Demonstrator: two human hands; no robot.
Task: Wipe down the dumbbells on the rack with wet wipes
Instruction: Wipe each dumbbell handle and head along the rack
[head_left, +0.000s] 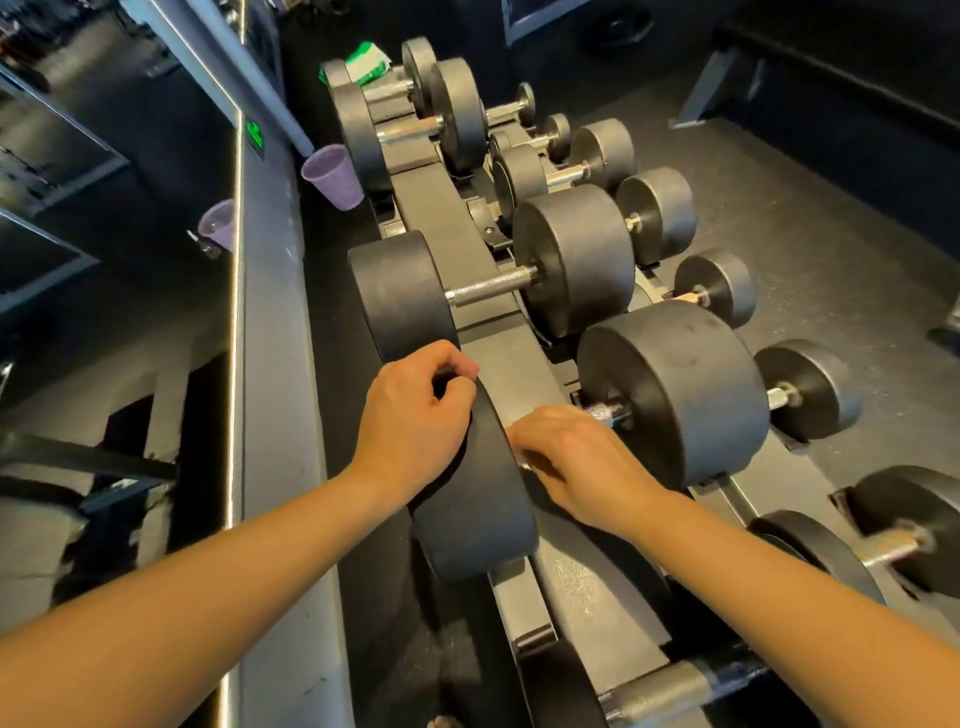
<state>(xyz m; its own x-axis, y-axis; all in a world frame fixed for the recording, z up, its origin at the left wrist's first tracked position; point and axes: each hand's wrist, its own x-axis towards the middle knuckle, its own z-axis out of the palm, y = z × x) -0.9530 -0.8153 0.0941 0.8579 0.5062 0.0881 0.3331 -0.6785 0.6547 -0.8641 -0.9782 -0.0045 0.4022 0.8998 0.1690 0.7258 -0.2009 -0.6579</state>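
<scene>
My left hand (415, 415) grips one head of the black round rubber dumbbell (478, 504); my right hand (576, 460) clasps its knurled steel handle (603, 413).

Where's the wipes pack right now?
Head view, top, left of centre: the green-and-white wipes pack lies on the farthest dumbbell at the rack's far end, beyond the purple cup.

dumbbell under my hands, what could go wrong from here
1. The left hand grips the edge of the dumbbell and the right hand sits on its handle. If it rolls on the rack, fingers may get pinched against the next dumbbell.
2. The purple cup stands close beside the rack, so a nudge could tip it.
</scene>
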